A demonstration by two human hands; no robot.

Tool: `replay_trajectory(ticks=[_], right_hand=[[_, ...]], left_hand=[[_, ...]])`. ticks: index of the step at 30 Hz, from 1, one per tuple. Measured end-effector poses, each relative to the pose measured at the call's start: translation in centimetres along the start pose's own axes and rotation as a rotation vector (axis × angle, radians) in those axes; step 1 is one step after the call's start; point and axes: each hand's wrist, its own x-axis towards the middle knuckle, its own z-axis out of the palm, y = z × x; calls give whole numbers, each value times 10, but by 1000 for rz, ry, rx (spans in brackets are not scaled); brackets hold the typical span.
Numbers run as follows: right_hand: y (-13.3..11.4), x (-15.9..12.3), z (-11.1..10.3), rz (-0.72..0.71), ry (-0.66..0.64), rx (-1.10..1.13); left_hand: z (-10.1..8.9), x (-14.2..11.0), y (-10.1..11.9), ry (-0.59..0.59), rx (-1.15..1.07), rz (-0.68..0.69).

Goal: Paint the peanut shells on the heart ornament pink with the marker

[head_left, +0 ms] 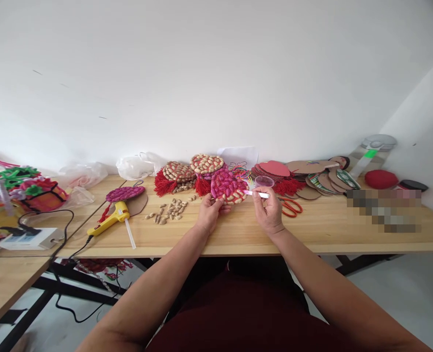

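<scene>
My left hand (211, 212) grips the lower left edge of a round disc (228, 185) covered in peanut shells. Most of its shells are magenta, while those along the near edge still show bare tan. In my right hand (268, 211) a white-handled paintbrush (260, 194) is pinched, its tip at the disc's right side. Just behind that hand stands a small clear cup (263, 182) with pinkish contents. Loose peanuts (172, 211) lie on the table left of my left hand. Behind them are peanut-covered discs (207, 164) with red tassels (165, 183).
Orange-handled scissors (291, 207) lie right of my right hand. A yellow glue gun (109, 220) rests at left beside a magenta disc (125, 193), its cord running to a power strip (33, 239). Cardboard discs (307, 167) are stacked at back right. A red round pad (380, 179) sits farther right.
</scene>
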Motion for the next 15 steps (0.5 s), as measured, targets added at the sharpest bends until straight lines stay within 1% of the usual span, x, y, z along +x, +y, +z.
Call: replay_trajectory(ticks=[4,12,15], right_hand=[[0,1,0,-6,-22,-15],[2,1,-5,26,-1,-49],[2,0,-6,43,-14,-32]], left_hand=[[0,0,0,-1,15,0],[0,2,-1,35,29,22],[0,3,-1,36,29,26]])
